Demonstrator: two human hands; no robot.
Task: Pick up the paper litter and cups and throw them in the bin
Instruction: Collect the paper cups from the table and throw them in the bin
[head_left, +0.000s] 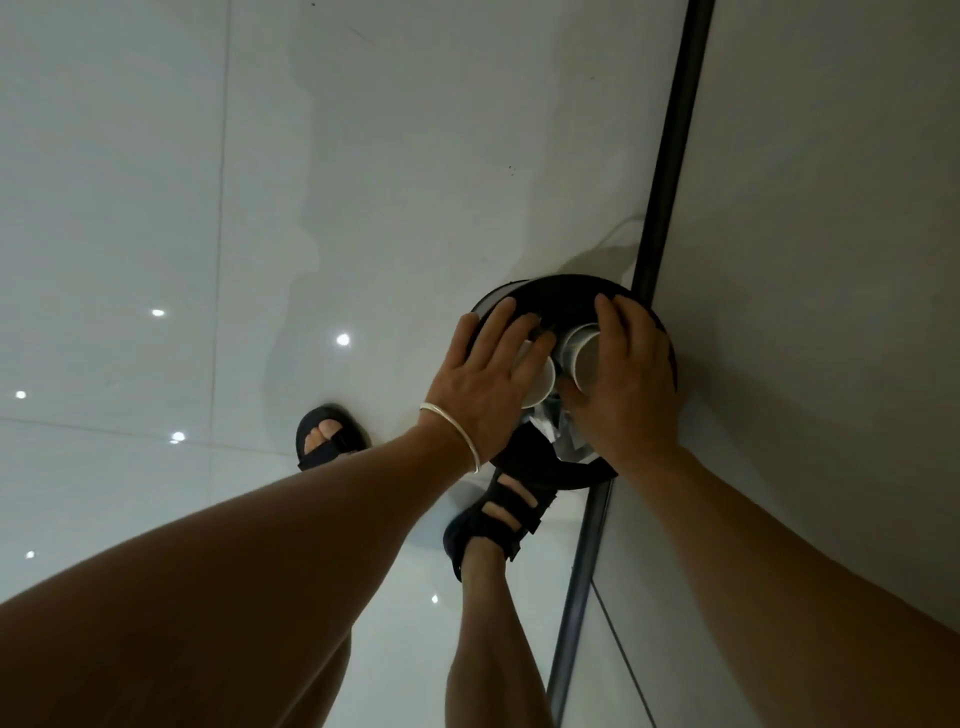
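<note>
1. Cups hang over the bin (556, 291): your left hand (483, 384) clasps the left cup (537, 387), your right hand (628, 379) wraps the right cup (584, 356).
2. Your sandalled foot (498, 514) overlaps its near rim; dark skirting (670, 156) runs just beside.

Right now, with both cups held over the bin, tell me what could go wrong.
The left hand holds the left cup near the rim of the bin; released there, it may clip the rim and fall onto the floor. Both hands crowd the opening, so the right cup in the right hand could knock the other. The sandalled foot stands against the bin and might nudge it.
</note>
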